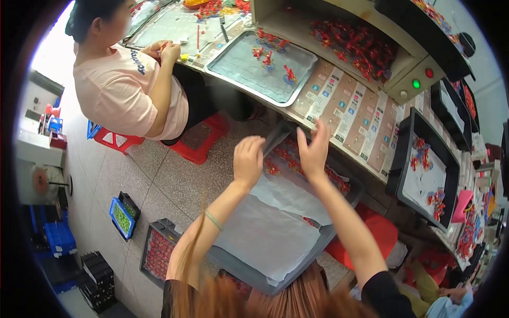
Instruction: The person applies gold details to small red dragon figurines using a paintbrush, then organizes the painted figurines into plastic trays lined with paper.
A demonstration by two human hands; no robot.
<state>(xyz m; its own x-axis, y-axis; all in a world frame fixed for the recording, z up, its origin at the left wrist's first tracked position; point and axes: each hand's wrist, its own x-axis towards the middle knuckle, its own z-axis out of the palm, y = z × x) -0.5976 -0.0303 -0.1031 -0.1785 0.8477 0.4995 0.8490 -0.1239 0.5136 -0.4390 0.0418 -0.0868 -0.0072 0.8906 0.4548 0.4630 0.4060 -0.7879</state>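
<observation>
A large grey tray (249, 274) lies low in front of me, lined with white paper sheets (268, 236). Small red parts (289, 157) show at its far end, beyond the paper. My left hand (247, 160) hovers over that far end with its fingers curled, close to a dark grey edge (275, 139); whether it grips anything is unclear. Just to the right, my right hand (314, 150) is raised above the red parts with fingers spread and nothing in it. Both forearms reach up from the lower edge.
A seated person in a pink shirt (124, 87) works at the bench (350, 119) on a red stool (199, 139). A metal tray (238, 66) and black tray (408, 135) hold red-blue parts. On the floor stand a blue box (121, 217) and a crate (158, 253).
</observation>
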